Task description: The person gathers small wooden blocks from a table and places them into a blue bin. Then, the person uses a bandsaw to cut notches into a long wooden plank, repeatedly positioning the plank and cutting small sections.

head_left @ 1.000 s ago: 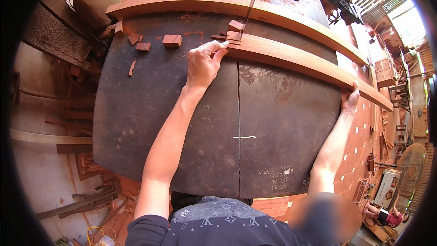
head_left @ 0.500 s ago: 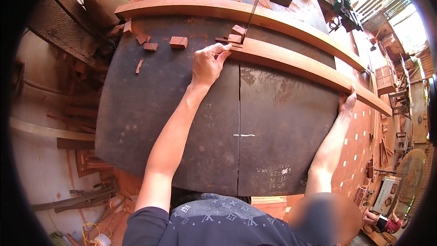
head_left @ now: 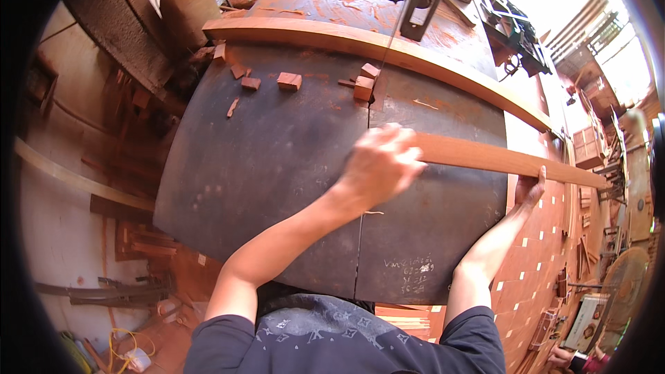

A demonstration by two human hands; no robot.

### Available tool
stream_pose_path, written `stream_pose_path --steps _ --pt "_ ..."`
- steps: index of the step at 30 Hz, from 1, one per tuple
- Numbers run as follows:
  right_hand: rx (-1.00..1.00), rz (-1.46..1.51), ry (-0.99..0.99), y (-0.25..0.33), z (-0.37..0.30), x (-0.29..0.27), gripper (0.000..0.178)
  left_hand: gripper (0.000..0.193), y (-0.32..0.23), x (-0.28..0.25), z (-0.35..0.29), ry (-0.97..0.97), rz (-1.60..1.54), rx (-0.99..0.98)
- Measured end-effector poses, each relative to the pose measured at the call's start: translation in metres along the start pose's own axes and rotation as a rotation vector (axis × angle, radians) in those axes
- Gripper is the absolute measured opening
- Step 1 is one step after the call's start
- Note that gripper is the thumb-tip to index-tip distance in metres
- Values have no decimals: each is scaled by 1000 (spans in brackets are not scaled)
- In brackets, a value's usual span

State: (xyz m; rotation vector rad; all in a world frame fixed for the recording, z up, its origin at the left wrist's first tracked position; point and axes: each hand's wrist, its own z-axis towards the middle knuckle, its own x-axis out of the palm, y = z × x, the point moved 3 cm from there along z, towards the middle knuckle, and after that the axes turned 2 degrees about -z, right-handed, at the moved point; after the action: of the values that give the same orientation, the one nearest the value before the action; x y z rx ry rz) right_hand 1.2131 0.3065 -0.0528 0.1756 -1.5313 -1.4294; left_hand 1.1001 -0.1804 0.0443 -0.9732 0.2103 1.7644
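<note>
A long reddish wooden bar (head_left: pixel 478 152) is held above the dark saw table (head_left: pixel 277 166), slanting off past its right edge. My left hand (head_left: pixel 384 166), a little blurred by motion, is closed round the bar's near-left end. Farther right, my right hand (head_left: pixel 530 188) grips the same bar from below, beyond the table's edge. The thin band saw blade (head_left: pixel 397 30) comes down to the table behind my left hand. Beside the blade's foot lie small wooden offcuts (head_left: pixel 364 88), apart from my hands.
Across the back of the table lies a second long wooden bar (head_left: pixel 312 31). More small blocks (head_left: pixel 289 81) sit at the back left. A straight slit (head_left: pixel 362 235) splits the tabletop. A plastic jerrycan (head_left: pixel 188 7) stands far left. At the lower right, another person (head_left: pixel 578 360) is partly visible.
The bar has come away from the blade toward me and right. My left hand moved from a small piece beside the blade to the bar's end. Offcuts remain by the blade.
</note>
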Motion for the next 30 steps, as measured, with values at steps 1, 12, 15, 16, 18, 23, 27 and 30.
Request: stream_pose_path --steps 1,12,15,16,18,23,27,30 --pt "-20 12 48 4 -4 12 81 26 -12 10 17 -24 -52 33" --pt "-249 175 -230 -18 19 -52 96 94 -12 43 84 922 -182 -433" --pt "-291 295 171 -20 22 -66 86 92 -24 35 92 901 -143 -468" --pt "-234 281 57 -22 15 -77 77 91 -29 40 91 860 -112 -431" --pt "-177 350 -435 -34 15 -53 65 90 -29 52 82 773 -32 -380" --pt "-29 79 -375 -17 27 -5 63 89 -22 82 52 497 167 -245" --pt "50 -30 -362 -19 30 4 61 89 -15 100 41 262 279 -154" --pt "99 -72 -388 -25 24 -5 59 88 -3 108 39 290 254 -168"
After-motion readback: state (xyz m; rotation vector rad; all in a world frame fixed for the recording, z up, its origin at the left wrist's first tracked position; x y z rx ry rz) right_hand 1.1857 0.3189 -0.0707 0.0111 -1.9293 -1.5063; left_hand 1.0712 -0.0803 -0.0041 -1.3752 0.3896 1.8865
